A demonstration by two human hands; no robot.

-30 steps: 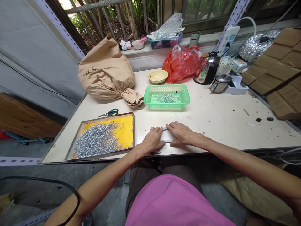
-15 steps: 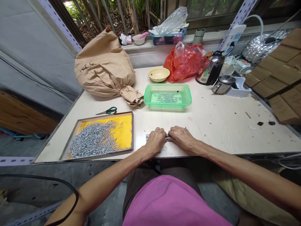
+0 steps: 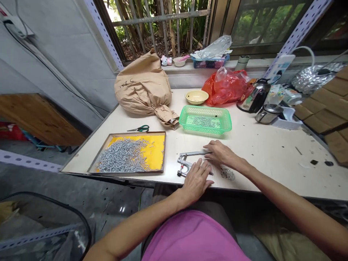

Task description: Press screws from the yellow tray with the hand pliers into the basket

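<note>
Left hand (image 3: 198,178), fingers slightly spread, lies over the metal hand tool (image 3: 194,154) on the table (image 3: 258,152). Wire tangle (image 3: 227,174) right of tool, might snag. Right hand (image 3: 221,152), fingers bent, at tool's upper handle; can't tell if gripping. Left of tool, tray (image 3: 164,152) heaped with metal pins (image 3: 122,154); beyond tool, green basket (image 3: 205,129) with far fewer. Plenty left, probably; finished count unclear. Farther beyond tool: bowl (image 3: 197,97), red bag (image 3: 224,88), out of the way.

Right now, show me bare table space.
Nearly bare: right of the green basket, nearer than the steel pot; a narrow strip between cardboard tray and metal tool. Crowded: around the left hand and right hand, by the red bag.
</note>
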